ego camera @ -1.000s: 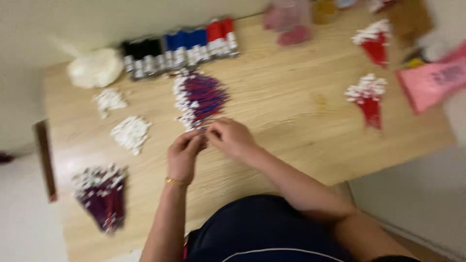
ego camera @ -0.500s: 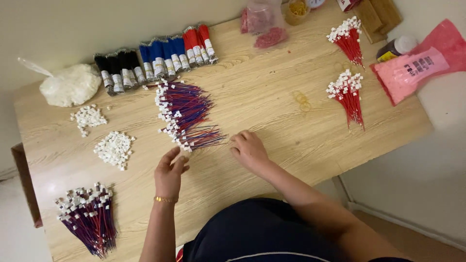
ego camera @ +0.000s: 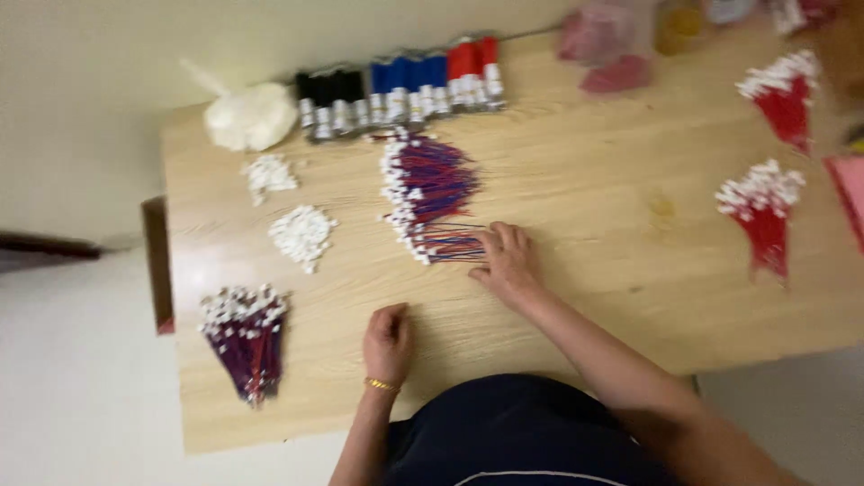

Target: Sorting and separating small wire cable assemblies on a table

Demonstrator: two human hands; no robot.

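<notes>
While half a second back at the wires, left hand (ego camera: 388,340) now curled loosely near table (ego camera: 576,189) edge (empty); right hand (ego camera: 505,263) flat, fingers spread, touching red-blue wire bundle (ego camera: 430,193) at mid-table.

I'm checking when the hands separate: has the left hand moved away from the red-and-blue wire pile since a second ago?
Yes. The left hand has drawn back toward the table's near edge, away from the red-and-blue wire pile with white connectors.
</notes>
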